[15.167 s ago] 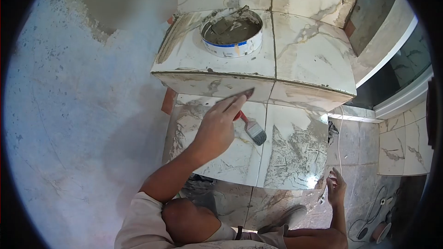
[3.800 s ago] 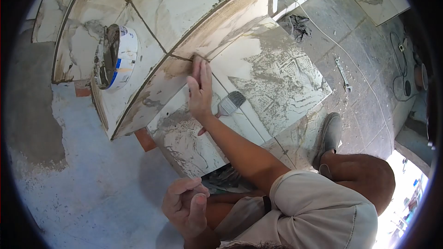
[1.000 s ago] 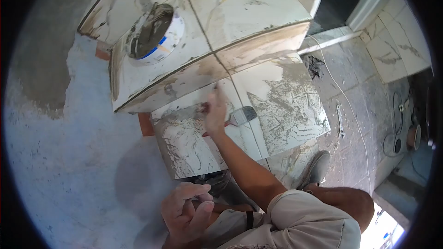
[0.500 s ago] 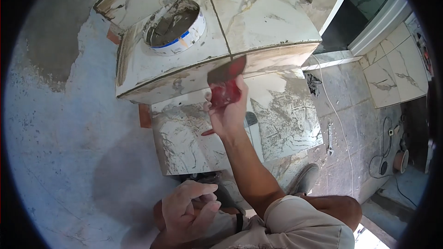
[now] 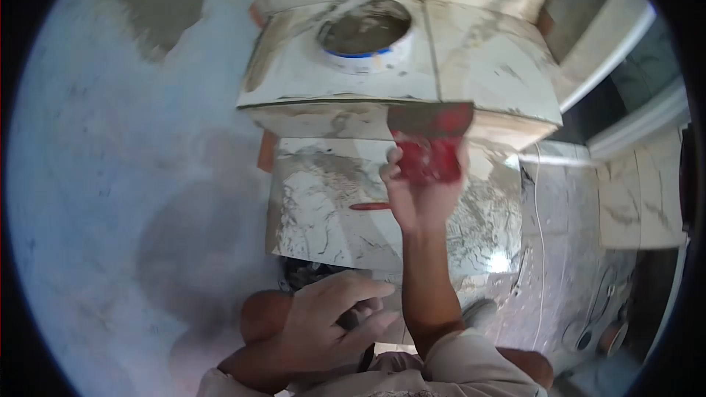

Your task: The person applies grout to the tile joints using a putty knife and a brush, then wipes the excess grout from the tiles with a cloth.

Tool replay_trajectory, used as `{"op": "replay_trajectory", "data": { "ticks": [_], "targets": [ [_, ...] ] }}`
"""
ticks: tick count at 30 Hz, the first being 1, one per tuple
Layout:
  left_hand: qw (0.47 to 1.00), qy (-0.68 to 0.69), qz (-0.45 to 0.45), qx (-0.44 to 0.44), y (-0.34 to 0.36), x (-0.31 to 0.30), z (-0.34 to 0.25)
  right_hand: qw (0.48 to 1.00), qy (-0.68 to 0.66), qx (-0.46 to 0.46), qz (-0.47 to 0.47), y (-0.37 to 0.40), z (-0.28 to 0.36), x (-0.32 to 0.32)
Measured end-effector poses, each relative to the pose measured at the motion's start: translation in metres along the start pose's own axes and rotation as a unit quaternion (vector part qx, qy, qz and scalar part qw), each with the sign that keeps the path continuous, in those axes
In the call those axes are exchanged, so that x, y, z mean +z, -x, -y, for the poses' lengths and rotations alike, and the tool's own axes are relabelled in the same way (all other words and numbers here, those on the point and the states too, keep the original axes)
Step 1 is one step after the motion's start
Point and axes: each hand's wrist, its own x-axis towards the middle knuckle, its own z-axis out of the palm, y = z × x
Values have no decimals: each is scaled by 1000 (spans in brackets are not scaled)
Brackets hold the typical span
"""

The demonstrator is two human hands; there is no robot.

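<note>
A red scraper [image 5: 430,158] with a wide, grey-smeared blade is gripped in my right hand [image 5: 423,202], in front of the upper step's edge. My left hand [image 5: 334,312] hangs low near my knee, its fingers curled and apart, with nothing visible in it. A white bucket [image 5: 368,62] with a blue stripe and grey mix stands on the upper tiled step [image 5: 489,66]. The lower marbled tile [image 5: 323,224] has grey smears on it, and a red-handled tool [image 5: 370,206] shows beside my right wrist.
At the left is a bluish wall [image 5: 88,176] with a grey patch. A pale cable [image 5: 540,242] and a wrench [image 5: 521,272] lie on the floor at the right. A doorway opens at the upper right. A reddish block [image 5: 267,151] sits at the step's left end.
The view has turned, so the steps sit farther right and more level. My right hand has turned the scraper more upright and facing me. The tool in the bucket is harder to make out.
</note>
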Motion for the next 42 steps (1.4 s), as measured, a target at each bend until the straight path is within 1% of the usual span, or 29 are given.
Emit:
{"op": "replay_trajectory", "data": {
  "ticks": [1, 2, 3, 4, 6, 7, 9, 12, 14, 17, 21, 22, 23, 24, 25, 27, 28, 29, 30, 31, 32, 33, 34, 35, 36, 38, 40, 41, 42],
  "targets": [
    [1000, -2, -22, -2, -1, -2, -1, 1000, 0, 12, 1, 11, -3, 4],
    [1000, 1, 2, -6, -2, -4, -4, 999, -15, 24, 45, 19, -7, -4],
    [1000, 6, 26, -8, -3, -6, -5, 998, -8, 39, 50, 24, -10, -8],
    [1000, 8, 9, -7, -1, -8, -6, 997, -16, 55, 46, 28, -14, -9],
    [998, -34, 42, 17, 3, -10, -8, 996, -16, 84, 40, 30, -19, -14],
    [999, -30, 27, 13, 5, -11, -9, 992, 3, 110, 53, 29, -19, -18],
    [997, -41, 5, 70, 6, -12, -12, 987, 29, 146, 66, 27, -20, -24],
    [995, -36, -16, 92, 11, -7, -11, 978, 26, 191, 78, 24, -22, -25],
    [994, -30, -21, 102, 11, -4, -11, 965, 47, 240, 91, 22, -23, -23],
    [993, -32, -15, 115, 14, -8, -13, 956, 66, 265, 109, 16, -18, -19],
    [992, -25, -27, 120, 13, -10, -12, 957, 87, 252, 114, 14, -3, 4],
    [992, -27, -33, 115, 14, -13, -13, 947, 120, 257, 147, 13, 2, 8],
    [992, -56, 1, 112, 13, -17, -14, 936, 152, 263, 180, 11, 7, 9],
    [990, -83, 35, 108, 12, -22, -14, 919, 186, 292, 190, 7, 14, 7],
    [991, -80, 29, 102, 12, -27, -12, 916, 187, 300, 187, 7, 19, 3],
    [975, -154, 111, 115, 15, -40, -6, 894, 303, 313, 107, 11, 31, -4],
    [976, -149, 112, 114, 18, -50, 0, 875, 314, 356, 102, 12, 40, 1],
    [959, -195, 139, 150, 24, -63, 9, 877, 315, 349, 94, 15, 53, 4],
    [937, -240, 167, 190, 30, -75, 19, 860, 355, 357, 83, 17, 69, 4],
    [964, -174, 145, 142, 36, -84, 38, 842, 393, 362, 69, 22, 87, 4],
    [982, -108, 127, 91, 39, -91, 60, 843, 390, 366, 60, 28, 105, 1],
    [984, -79, 160, -17, 36, -100, 74, 851, 390, 349, 50, 33, 120, -2],
    [972, -53, 190, -126, 30, -105, 87, 839, 419, 345, 27, 39, 135, -5],
    [976, -48, 172, -128, 25, -102, 110, 826, 449, 342, 4, 45, 149, -7],
    [978, -41, 154, -132, 18, -92, 135, 828, 449, 337, -19, 53, 160, -13],
    [978, -53, 134, -150, -7, -65, 177, 837, 442, 321, -32, 67, 170, -21],
    [982, -171, 81, -26, -31, -25, 218, 848, 432, 305, -40, 80, 178, -28],
    [981, -172, 93, -19, -39, -6, 225, 851, 427, 301, -43, 87, 182, -32],
    [963, -262, 60, 31, -50, 12, 227, 856, 421, 296, -44, 93, 186, -35]
  ]
}}
